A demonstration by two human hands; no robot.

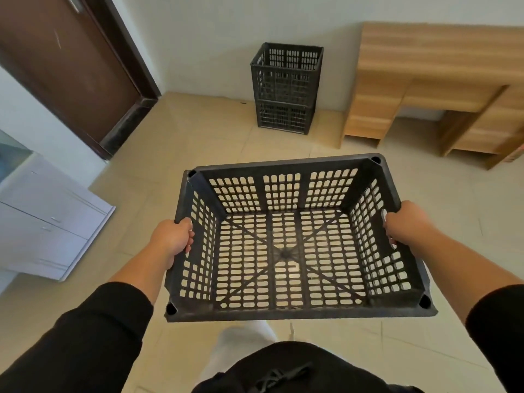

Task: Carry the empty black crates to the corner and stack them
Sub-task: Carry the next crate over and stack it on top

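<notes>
I carry an empty black slatted crate (286, 165) level in front of me, above the tiled floor. My left hand (173, 239) grips its left rim, fingers curled over the edge. On the opposite side, my right hand (408, 222) holds the right rim the same way. Ahead, against the white wall, a stack of black crates (285, 89) stands on the floor, one crate on top of another, the top one open and empty.
A wooden desk (425, 80) stands right of the stack along the wall. A dark brown door (65, 66) is at the far left. A white cabinet (48, 219) sits at my left. Beige tiled floor (198, 146) lies between me and the stack.
</notes>
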